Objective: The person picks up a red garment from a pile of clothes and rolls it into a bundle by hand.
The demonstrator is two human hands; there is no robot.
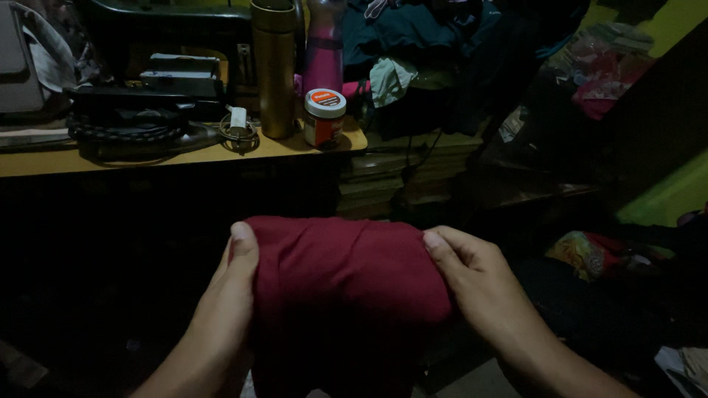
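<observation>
In the head view, the room was dim and crowded. A yellow wooden table (184,156) ran across the upper left part, and I take it as the landmark. On its right end stood a small jar with a white lid (324,118). Just left of the jar stood a tall golden flask (274,70), and behind the jar a pink bottle (323,51). Further left on the table lay a dark clothes iron (140,133) with its coiled cord, and between the iron and the flask lay a small white plug on a loop of cable (239,127). To the right of the table, dark clothes (435,44) were heaped up, and lower to the right a colourful cloth (590,254) lay on the floor.

Below the table, in front of its dark underside, a dark red cloth (343,284) was held up, folded, with soft wrinkles at the top edge. The left hand (234,284) gripped the cloth's left edge, with the thumb on the front and the fingers hidden behind. The right hand (472,276) pinched the right upper corner, its fingers curled tight over the fold. Both hands were closed on the cloth, well apart from each other.
</observation>
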